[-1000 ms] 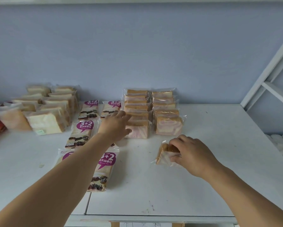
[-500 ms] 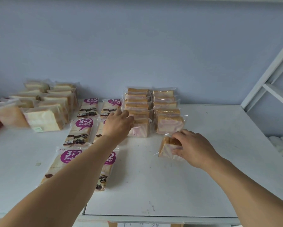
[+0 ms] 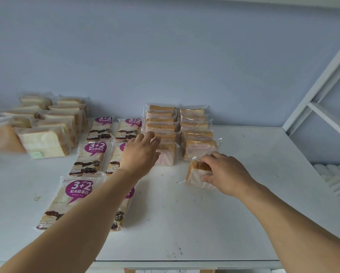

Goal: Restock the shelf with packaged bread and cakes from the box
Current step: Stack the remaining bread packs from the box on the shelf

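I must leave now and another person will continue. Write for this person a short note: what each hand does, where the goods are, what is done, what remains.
Right hand: grips one clear-wrapped pink-swirl cake slice on the white shelf, just in front of the right cake row.
Left hand: open, fingers against the front of the left cake row.
Done: two cake rows, purple-label bread packs, pale toast packs are shelved.
Left: push the held slice against its row. The box is out of view.

We stood in a small shop's stockroom: a white shelf (image 3: 214,223) held rows of wrapped cakes (image 3: 161,123) beyond our fingertips, labelled bread packs (image 3: 90,154) beside them.
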